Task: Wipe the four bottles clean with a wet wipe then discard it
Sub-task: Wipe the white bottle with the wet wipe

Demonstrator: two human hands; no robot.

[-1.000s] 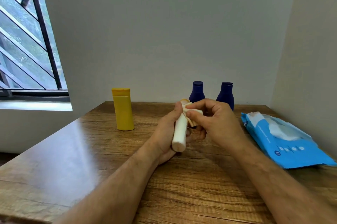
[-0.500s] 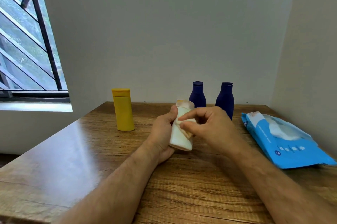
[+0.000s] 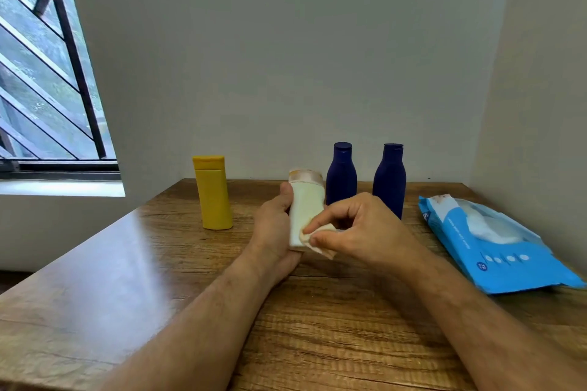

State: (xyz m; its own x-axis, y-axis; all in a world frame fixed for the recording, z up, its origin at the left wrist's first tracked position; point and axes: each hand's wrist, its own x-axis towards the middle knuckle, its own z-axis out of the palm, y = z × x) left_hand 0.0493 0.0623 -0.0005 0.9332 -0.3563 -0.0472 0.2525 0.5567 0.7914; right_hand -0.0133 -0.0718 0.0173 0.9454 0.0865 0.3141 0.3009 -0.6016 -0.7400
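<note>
Left hand (image 3: 274,231) grips the cream bottle (image 3: 305,208) above the wooden table (image 3: 317,327), long axis near upright, cap up; no label legible. Right hand (image 3: 359,231) pinches the wet wipe (image 3: 320,242) against the bottle's lower end, hiding its base. To the right lies the blue wipes pack (image 3: 495,250); its print is too blurred to read. Behind stand a yellow bottle (image 3: 212,193) and two dark blue bottles (image 3: 341,174), upright, unlabelled faces showing.

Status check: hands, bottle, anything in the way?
Left hand grips cream bottle upright. Right hand pinches wet wipe against its lower body. Nothing blocking.
</note>
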